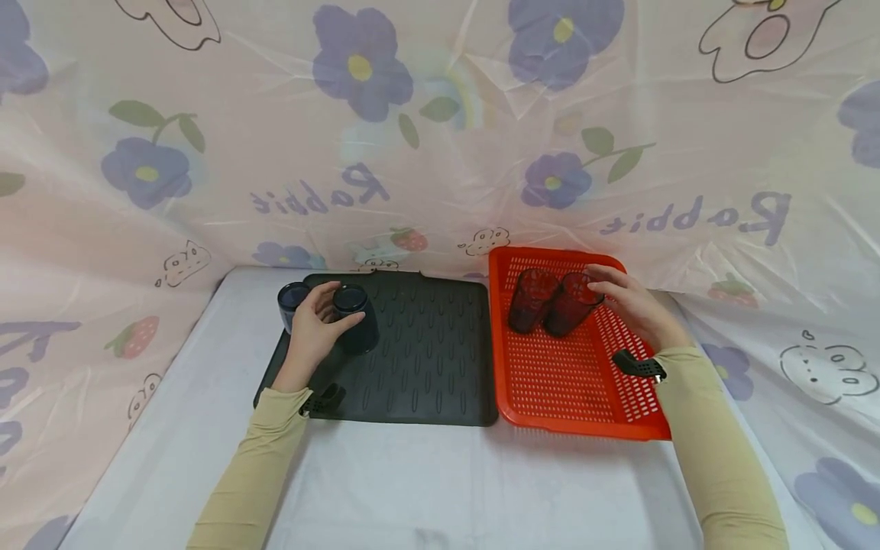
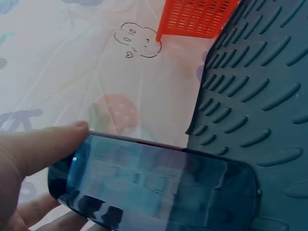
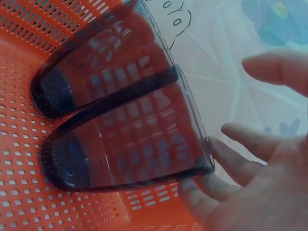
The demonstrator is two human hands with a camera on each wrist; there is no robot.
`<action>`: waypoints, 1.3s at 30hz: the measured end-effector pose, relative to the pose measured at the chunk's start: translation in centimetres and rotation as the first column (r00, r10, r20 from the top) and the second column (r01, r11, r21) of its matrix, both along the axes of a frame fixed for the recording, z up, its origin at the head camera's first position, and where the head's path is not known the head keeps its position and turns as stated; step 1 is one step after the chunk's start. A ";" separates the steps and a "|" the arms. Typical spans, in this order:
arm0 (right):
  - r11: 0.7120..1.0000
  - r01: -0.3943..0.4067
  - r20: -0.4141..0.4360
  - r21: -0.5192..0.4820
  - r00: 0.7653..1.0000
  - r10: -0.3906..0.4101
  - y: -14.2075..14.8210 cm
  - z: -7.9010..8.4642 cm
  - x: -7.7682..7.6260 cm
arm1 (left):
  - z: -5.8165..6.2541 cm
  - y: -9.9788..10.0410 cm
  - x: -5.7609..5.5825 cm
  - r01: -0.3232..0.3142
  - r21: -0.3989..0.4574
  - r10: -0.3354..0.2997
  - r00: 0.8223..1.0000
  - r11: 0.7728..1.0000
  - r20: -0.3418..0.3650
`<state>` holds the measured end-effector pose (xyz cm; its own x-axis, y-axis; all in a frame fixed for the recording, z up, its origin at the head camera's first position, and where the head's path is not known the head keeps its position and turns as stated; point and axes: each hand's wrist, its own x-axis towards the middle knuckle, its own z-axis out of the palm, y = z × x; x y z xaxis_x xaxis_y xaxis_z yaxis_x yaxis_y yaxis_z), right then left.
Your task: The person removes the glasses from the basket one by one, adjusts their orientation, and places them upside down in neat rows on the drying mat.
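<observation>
My left hand (image 1: 316, 328) pinches the upper end of a dark blue drinking glass (image 1: 359, 332), thumb on one side and fingers on the other. This glass stands base up on the black drying mat (image 1: 426, 351). A second blue glass (image 1: 292, 296) is just left of it, partly hidden by the hand. In the red basket two more glasses lean side by side, a left one (image 1: 529, 302) and a right one (image 3: 130, 134). At the right one's rim are the fingers of my right hand (image 1: 635, 305), while its thumb is spread away in the right wrist view.
The perforated red basket (image 1: 557, 389) stands against the mat's right edge. A white cloth (image 1: 412, 489) covers the table in front of both. Behind and at the sides hangs a printed sheet (image 1: 440, 153) with flowers and rabbits.
</observation>
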<state>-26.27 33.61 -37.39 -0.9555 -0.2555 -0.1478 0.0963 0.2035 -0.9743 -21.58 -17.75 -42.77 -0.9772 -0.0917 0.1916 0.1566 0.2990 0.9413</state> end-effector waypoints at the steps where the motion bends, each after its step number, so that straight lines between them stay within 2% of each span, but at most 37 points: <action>1: 1.000 -0.003 0.001 0.003 1.000 0.003 0.0 0.0 0.0 | 0.1 0.0 0.0 0.006 -0.012 -0.006 1.000 1.000 0.008; 9: 1.000 -0.010 -0.013 0.006 1.000 0.010 0.3 -0.5 -0.1 | 0.5 -0.2 0.1 0.042 -0.036 -0.041 0.998 0.998 0.042; 15: 0.998 -0.004 0.006 0.070 1.000 0.003 0.3 -0.8 0.0 | 0.6 -0.2 0.2 0.046 -0.043 -0.044 0.998 0.998 0.043; 20: 0.993 -0.001 -0.014 0.115 1.000 0.003 0.2 -1.1 0.0 | 0.5 -0.3 0.2 0.057 -0.041 -0.056 0.998 0.998 0.038; 32: 0.989 -0.036 -0.061 0.142 0.997 0.045 0.1 -1.3 -0.1 | 0.4 -0.2 0.2 0.063 -0.055 -0.061 0.997 0.996 0.040; 39: 0.989 -0.065 -0.033 0.131 0.997 0.070 0.4 -1.9 -0.1 | 0.3 -0.4 0.2 0.071 -0.057 -0.069 0.997 0.996 0.038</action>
<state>-26.42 34.03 -39.31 -0.9423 -0.3002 -0.1485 0.0421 0.3336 -0.9418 -21.34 -18.13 -42.48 -0.9872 -0.0129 0.1589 0.1449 0.3434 0.9280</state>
